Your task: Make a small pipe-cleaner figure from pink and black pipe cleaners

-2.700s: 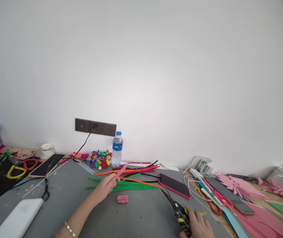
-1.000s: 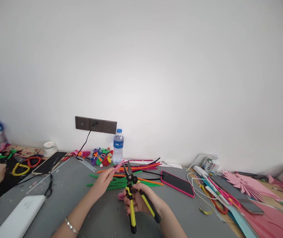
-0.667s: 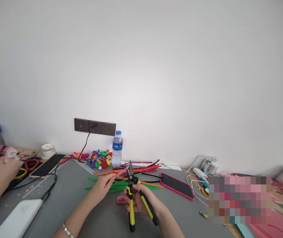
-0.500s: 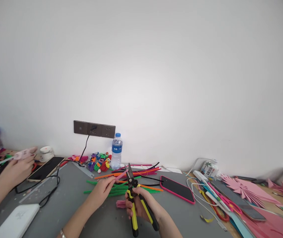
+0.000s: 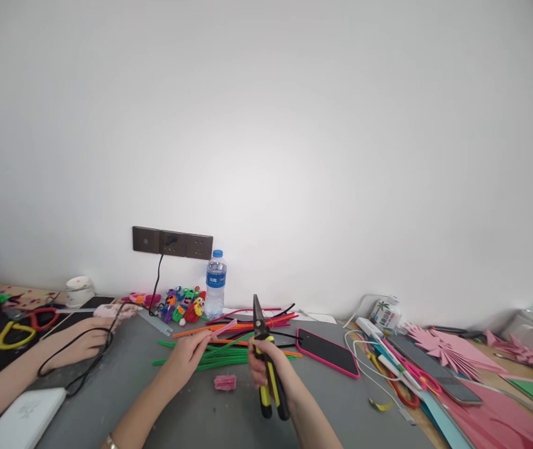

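Observation:
My left hand (image 5: 190, 350) pinches several pink pipe cleaners (image 5: 224, 328), their ends sticking out to the upper right. In my right hand (image 5: 268, 368) are yellow-and-black pliers (image 5: 260, 321), jaws pointing up and handles close together. A gap separates the plier jaws from the pink stems. Below and between my hands, a small bundle of cut pink pieces (image 5: 225, 382) lies on the grey mat (image 5: 191, 418). Green pipe cleaners (image 5: 222, 358) are spread behind my hands, with orange and red ones (image 5: 242, 326) farther back.
A water bottle (image 5: 216, 287) and small colourful pipe-cleaner figures (image 5: 184, 305) stand by the wall. A pink-cased phone (image 5: 328, 353) lies right of the pliers. At left, another person's hand (image 5: 81, 340) is near a black cable (image 5: 100, 355) and a white power bank (image 5: 25, 418).
The pliers have moved right, away from the pink pipe cleaners, and their handles have closed together. The other person's hand has moved right and down, closer to my left hand.

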`<state>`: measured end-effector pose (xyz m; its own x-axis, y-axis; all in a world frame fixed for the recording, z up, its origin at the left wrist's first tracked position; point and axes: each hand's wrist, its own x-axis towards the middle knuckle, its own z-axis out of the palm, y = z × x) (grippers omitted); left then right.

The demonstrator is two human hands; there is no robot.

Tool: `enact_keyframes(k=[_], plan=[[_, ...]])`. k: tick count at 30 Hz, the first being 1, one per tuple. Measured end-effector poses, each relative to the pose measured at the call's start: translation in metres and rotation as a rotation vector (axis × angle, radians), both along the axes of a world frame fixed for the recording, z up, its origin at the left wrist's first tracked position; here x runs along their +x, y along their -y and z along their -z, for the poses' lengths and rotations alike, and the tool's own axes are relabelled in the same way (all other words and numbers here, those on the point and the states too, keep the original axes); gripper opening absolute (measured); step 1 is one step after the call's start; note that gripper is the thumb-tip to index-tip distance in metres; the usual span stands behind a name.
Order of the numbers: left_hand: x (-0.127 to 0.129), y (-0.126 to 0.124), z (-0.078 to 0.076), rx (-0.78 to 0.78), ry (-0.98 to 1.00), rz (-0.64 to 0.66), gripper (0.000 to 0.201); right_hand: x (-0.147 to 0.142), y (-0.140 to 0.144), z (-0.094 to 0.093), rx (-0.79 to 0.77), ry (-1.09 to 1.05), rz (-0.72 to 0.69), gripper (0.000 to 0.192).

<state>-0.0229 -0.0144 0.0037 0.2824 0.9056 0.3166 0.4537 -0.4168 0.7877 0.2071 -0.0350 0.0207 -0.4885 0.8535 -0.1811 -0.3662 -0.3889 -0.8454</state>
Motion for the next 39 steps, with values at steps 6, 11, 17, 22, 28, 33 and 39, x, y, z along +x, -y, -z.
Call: enact_keyframes(k=[6,11,17,22,28,33,39], plan=[[0.003,0.001,-0.003,-0.013,-0.016,-0.03,0.038,0.036,-0.002,-0.015,0.206,0.233,0.325,0.037],[0.007,0.006,-0.006,-0.024,-0.049,-0.013,0.032,0.083,0.029,-0.03,0.393,1.045,0.246,0.024],[0.01,0.006,-0.001,-0.042,0.008,0.076,0.02,0.131,0.058,-0.002,0.382,1.619,0.214,0.02],[0.01,0.006,0.001,-0.053,-0.051,0.081,0.023,0.155,0.053,0.027,0.494,1.707,0.3,0.03],[0.011,0.008,-0.001,-0.012,-0.084,0.082,0.028,0.147,0.042,0.038,0.522,1.692,0.341,0.045],[0.012,0.006,0.001,-0.003,-0.105,0.068,0.028,0.12,0.034,0.023,0.569,1.669,0.481,0.035],[0.015,0.009,-0.006,-0.026,-0.094,0.115,0.028,0.034,0.007,-0.003,0.604,0.858,0.34,0.037]])
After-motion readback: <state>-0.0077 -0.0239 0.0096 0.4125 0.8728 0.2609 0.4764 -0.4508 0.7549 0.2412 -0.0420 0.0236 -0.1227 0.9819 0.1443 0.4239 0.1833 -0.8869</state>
